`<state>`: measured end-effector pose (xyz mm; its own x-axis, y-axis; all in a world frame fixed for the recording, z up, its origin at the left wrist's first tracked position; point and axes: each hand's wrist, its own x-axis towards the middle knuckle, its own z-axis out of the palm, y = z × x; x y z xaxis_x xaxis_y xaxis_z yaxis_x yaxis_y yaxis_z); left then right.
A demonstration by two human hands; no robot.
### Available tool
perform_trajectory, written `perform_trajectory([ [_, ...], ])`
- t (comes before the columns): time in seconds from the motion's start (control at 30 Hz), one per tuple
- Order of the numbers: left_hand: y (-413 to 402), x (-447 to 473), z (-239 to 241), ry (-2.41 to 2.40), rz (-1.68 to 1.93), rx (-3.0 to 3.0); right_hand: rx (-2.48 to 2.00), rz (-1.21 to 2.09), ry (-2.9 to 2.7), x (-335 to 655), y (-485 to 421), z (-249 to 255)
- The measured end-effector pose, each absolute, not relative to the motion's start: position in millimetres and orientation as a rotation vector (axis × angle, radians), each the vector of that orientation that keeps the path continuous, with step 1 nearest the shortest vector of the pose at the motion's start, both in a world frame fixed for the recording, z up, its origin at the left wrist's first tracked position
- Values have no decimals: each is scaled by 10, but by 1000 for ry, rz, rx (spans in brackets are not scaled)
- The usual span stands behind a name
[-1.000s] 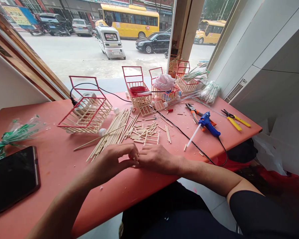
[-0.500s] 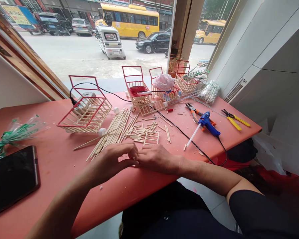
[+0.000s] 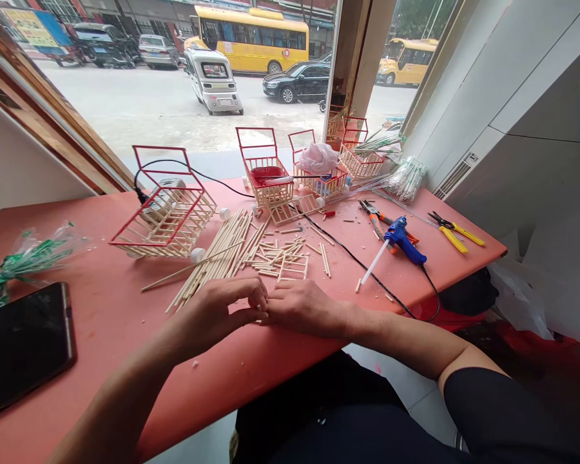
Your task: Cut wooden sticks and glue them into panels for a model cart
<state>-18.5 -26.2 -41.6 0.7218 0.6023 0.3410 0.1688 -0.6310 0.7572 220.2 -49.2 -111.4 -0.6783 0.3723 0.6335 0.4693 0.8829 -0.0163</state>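
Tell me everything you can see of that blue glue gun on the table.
The glue gun has a glossy blue body that looks like plastic. A straight, whitish, translucent-looking stick juts from it towards the wearer, and a black cord leaves the handle end and loops by the table's edge. It lies down, seemingly resting across the orange-handled pliers. The right hand is apart from it. Whether it is switched on cannot be told.
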Motion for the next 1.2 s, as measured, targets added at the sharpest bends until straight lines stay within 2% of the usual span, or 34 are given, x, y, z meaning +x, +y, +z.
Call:
perform_trajectory([
  [0.97,-256,-169,-389,583,773,2191,-608,-216,-2378,2195,-486,-1145],
  [1.2,-249,-171,-392,597,740,2206,-643,-139,-2469,2199,-478,-1154],
])
